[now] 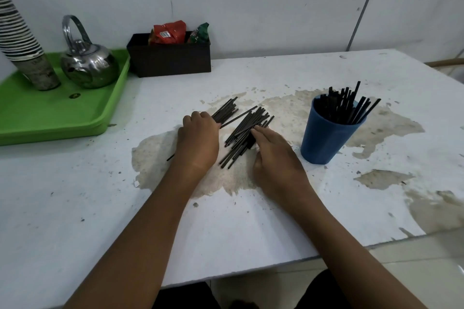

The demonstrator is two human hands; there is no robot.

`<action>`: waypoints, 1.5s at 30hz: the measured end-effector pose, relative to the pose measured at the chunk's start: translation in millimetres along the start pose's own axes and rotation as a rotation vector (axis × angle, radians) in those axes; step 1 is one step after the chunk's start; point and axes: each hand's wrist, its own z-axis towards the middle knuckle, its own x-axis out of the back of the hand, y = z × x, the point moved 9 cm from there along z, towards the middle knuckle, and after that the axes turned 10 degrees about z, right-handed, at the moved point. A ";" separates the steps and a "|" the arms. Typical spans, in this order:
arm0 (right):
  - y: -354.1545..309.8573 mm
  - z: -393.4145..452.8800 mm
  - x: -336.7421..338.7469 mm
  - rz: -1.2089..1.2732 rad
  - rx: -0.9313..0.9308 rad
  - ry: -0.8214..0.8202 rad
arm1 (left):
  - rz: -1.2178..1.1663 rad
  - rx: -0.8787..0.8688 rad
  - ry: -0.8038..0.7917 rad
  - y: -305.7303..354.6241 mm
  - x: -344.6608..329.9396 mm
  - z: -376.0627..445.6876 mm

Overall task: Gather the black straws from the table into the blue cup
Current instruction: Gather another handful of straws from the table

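Note:
A pile of black straws (244, 130) lies slantwise on the worn white table (251, 221), at its middle. My left hand (198, 140) has its fingers curled round a bundle of straws (226, 110) on the pile's left side; one straw end pokes out behind the wrist. My right hand (273, 155) rests on the pile's right side, its fingertips pinching several straws. The blue cup (324, 140) stands upright just right of my right hand, with several black straws (349, 105) leaning in it.
A green tray (57, 113) at the far left carries a steel kettle (88, 63) and a stack of paper cups (22, 42). A black box (170, 57) with snack packets sits against the wall. The table's front edge runs near my forearms.

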 end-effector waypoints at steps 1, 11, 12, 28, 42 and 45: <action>0.2 -0.1 -0.1 -0.001 0.002 0.002 | -0.009 0.009 0.011 0.8 1.7 -2.2; 0.7 -1.4 1.4 0.008 0.003 0.024 | 0.022 0.022 -0.056 13.4 0.9 -10.8; 0.7 -1.5 1.5 0.011 0.001 0.023 | 0.036 0.020 -0.057 14.3 1.1 -11.2; 5.3 -2.6 2.8 0.086 -0.052 0.000 | -0.637 0.227 0.217 -39.3 25.6 -9.5; 2.8 -4.1 6.1 0.098 -0.044 0.011 | -1.678 0.160 0.337 -34.6 38.9 -11.5; 2.8 -4.4 6.0 0.107 -0.035 0.019 | -1.626 0.154 0.300 -29.2 30.5 -11.0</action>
